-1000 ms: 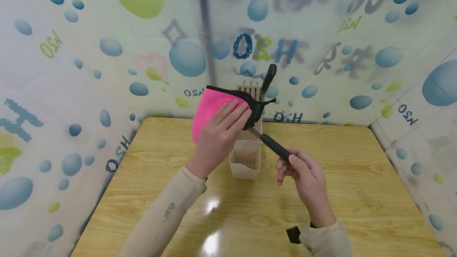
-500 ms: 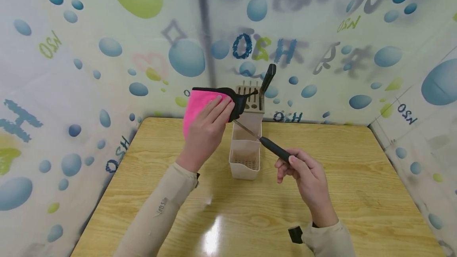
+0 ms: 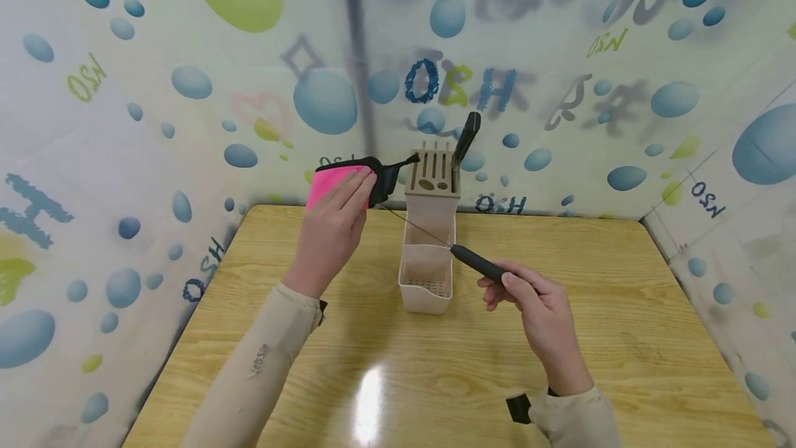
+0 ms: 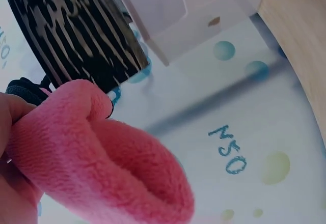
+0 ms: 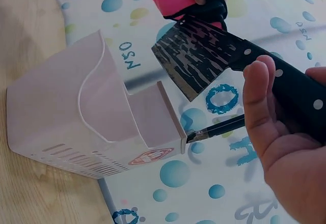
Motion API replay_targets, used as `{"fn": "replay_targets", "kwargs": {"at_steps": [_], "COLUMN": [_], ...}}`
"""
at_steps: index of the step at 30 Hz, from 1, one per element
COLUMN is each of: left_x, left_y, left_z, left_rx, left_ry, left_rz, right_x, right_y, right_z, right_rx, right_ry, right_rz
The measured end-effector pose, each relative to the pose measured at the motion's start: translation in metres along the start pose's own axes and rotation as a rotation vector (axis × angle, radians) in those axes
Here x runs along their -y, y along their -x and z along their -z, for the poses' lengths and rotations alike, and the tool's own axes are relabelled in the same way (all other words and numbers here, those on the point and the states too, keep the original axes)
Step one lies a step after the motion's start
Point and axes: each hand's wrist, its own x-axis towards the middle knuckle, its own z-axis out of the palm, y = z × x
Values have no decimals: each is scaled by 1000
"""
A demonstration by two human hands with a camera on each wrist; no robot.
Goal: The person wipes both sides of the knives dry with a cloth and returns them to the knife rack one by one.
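My right hand [image 3: 541,320] grips the black riveted handle [image 3: 477,263] of a cleaver, its dark, streak-patterned blade [image 5: 196,56] pointing left. From the head the blade appears nearly edge-on, a thin line. My left hand [image 3: 326,237] holds a folded pink fleecy cloth [image 4: 102,152] with black trim by the blade's far end. In the right wrist view the cloth's black edge lies against the blade's upper side; how firmly it presses cannot be told. Behind the blade stands a beige knife holder [image 3: 431,209], with another black-handled knife [image 3: 468,138] in its right slot.
The knife holder has slots on top and an open front compartment [image 3: 426,275] with a perforated floor. It stands on a wooden table [image 3: 622,310] near the patterned back wall [image 3: 547,47]. A patterned wall [image 3: 93,178] rises on the left too.
My left hand and the cloth have moved left along the blade, away from the handle. More of the blade and the holder's top shows now. My right hand has stayed nearly in place.
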Motion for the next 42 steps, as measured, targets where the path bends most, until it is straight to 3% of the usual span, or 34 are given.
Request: {"fn": "replay_targets", "kwargs": {"at_steps": [11, 22, 27, 34, 42], "left_x": [17, 26, 27, 32, 39], "left_y": [15, 47, 61, 78, 100], "left_z": [8, -11, -19, -29, -40], "left_rx": [73, 174, 217, 289, 359], "left_ry": [-21, 6, -6, -61, -136], "left_rz": [57, 150, 177, 201, 212], "right_x": [5, 2, 4, 5, 4], "right_y": [0, 1, 1, -1, -2], "right_z": [9, 14, 18, 21, 21], "right_rx": [-39, -61, -71, -63, -42], "right_ry": [75, -18, -59, -24, 16], "right_rz": [-82, -10, -16, -81, -74]}}
